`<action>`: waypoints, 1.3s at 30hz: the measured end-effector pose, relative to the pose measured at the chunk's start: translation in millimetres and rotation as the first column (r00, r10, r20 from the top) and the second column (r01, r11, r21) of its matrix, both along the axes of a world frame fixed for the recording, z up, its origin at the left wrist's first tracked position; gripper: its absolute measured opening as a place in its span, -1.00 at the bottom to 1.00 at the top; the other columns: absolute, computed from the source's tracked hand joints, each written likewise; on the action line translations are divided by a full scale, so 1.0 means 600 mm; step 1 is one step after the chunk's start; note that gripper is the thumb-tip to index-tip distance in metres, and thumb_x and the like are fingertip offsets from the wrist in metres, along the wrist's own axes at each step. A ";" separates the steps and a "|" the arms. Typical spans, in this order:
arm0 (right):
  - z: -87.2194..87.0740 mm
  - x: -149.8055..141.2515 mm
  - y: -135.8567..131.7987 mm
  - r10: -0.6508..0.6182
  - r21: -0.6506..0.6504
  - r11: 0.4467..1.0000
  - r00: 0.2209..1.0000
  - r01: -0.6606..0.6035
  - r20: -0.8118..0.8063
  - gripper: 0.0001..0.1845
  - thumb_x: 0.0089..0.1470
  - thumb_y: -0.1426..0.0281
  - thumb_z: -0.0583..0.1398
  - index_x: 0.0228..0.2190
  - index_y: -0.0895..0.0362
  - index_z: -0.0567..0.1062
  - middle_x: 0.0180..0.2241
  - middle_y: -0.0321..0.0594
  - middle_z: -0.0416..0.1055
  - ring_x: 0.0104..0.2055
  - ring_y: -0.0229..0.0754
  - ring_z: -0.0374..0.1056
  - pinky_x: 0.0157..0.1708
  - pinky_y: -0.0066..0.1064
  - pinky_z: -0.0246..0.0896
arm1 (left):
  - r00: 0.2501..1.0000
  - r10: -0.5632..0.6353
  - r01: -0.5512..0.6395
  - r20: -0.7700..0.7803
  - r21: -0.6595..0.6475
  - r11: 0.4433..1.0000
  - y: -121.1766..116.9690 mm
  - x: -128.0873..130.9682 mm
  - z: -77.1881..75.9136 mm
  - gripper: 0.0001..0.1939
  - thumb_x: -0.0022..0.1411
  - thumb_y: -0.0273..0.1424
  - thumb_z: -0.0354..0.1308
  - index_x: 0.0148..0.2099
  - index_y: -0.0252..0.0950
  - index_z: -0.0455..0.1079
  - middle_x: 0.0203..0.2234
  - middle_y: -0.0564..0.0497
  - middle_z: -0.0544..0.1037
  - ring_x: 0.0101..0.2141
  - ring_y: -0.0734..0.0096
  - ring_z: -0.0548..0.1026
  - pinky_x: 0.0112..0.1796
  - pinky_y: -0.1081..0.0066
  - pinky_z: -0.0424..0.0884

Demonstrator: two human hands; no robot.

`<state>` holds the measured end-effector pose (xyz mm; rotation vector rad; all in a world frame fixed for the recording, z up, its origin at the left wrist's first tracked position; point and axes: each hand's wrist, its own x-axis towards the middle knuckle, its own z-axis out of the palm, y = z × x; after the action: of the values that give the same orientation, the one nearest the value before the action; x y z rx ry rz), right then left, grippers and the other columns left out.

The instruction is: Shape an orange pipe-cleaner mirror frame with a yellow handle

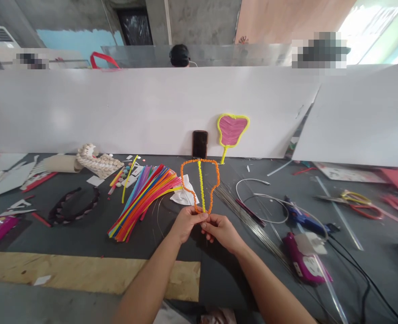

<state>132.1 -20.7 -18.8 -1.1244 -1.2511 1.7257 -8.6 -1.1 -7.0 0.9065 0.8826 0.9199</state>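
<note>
My left hand [186, 222] and my right hand [221, 229] meet above the dark table [84, 234], both pinched on the bottom of an orange pipe-cleaner frame [188, 186]. The frame stands upright, shaped like a wide-topped loop, with a yellow pipe cleaner [201, 184] running down its middle. A fanned bundle of coloured pipe cleaners [141, 202] lies just left of my hands. A finished pink and yellow paddle shape [231, 130] leans against the white partition [145, 108] behind.
A bundle of thin metal wires [249, 216], a blue glue gun [301, 217], a purple glue gun [303, 258] and scissors [354, 200] lie to the right. A phone [199, 144] leans on the partition. A dark braided headband [73, 207] lies left. Another person's head [180, 56] shows beyond.
</note>
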 end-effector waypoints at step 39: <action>0.030 0.055 0.030 -0.269 -0.154 0.963 0.839 0.222 -0.473 -0.76 -0.11 0.32 0.33 -0.33 0.13 0.52 -0.42 -0.28 0.42 -0.61 -0.49 0.08 -0.64 -0.60 -0.05 | 0.998 0.062 -0.068 -0.033 -0.277 0.958 -0.023 0.040 0.010 -0.63 -0.26 -0.30 0.43 -0.44 -0.37 0.37 -0.57 0.03 0.51 -0.57 0.46 0.50 -0.55 0.48 0.46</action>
<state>164.9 -2.7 -0.7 -0.7799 -0.6845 1.7361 15.3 -15.2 -1.3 0.6498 1.0383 0.8173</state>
